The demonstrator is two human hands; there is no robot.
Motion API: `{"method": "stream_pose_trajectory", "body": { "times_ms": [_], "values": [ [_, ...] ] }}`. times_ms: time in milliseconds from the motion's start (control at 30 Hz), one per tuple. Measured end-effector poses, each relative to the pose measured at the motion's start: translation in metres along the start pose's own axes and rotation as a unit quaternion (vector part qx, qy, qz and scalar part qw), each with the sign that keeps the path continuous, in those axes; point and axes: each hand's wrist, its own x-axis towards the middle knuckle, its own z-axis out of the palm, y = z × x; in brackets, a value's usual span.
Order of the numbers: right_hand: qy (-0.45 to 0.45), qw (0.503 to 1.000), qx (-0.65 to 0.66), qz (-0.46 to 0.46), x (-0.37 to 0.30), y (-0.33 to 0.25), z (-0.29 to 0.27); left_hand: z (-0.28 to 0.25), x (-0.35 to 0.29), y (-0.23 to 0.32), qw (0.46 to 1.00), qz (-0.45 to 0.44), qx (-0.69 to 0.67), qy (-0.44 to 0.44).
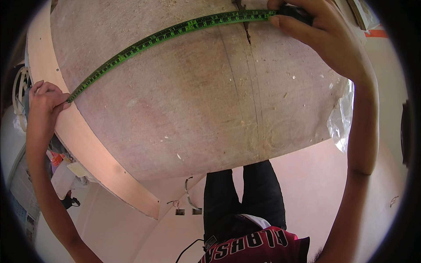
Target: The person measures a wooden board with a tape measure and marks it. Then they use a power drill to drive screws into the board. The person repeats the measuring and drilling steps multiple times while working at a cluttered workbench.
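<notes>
A green and black tape measure is stretched across a worn wooden board. At its left end, my left hand pinches the tape's tip against a pale wooden strip along the board's left edge. Near the far right, my right hand grips the dark tape case, with thumb and finger at the blade where it comes out. The case is mostly hidden by that hand. Pencil lines run down the board, and a dark jagged slot lies under the tape near my right hand.
Clear plastic sheeting hangs at the board's right edge. Wood shavings and chips are scattered over the board. Below its near edge, loose wires stick out of wall boxes. Cluttered items, including an orange-capped container, sit beyond the strip at left.
</notes>
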Motion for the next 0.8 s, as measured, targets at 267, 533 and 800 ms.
{"method": "stream_pose_trajectory", "body": {
  "times_ms": [267,533,800],
  "values": [
    [0.022,1.000,-0.015,-0.010,-0.003,-0.008,0.001,0.004,0.000,-0.005,1.000,0.005,-0.006,0.007],
    [-0.021,0.999,0.043,-0.016,0.006,0.017,0.000,0.003,0.001,-0.004,1.000,-0.003,-0.007,0.004],
    [-0.020,0.998,0.057,-0.020,0.007,0.019,0.002,0.003,0.001,-0.004,1.000,-0.003,0.000,-0.002]
  ]
}}
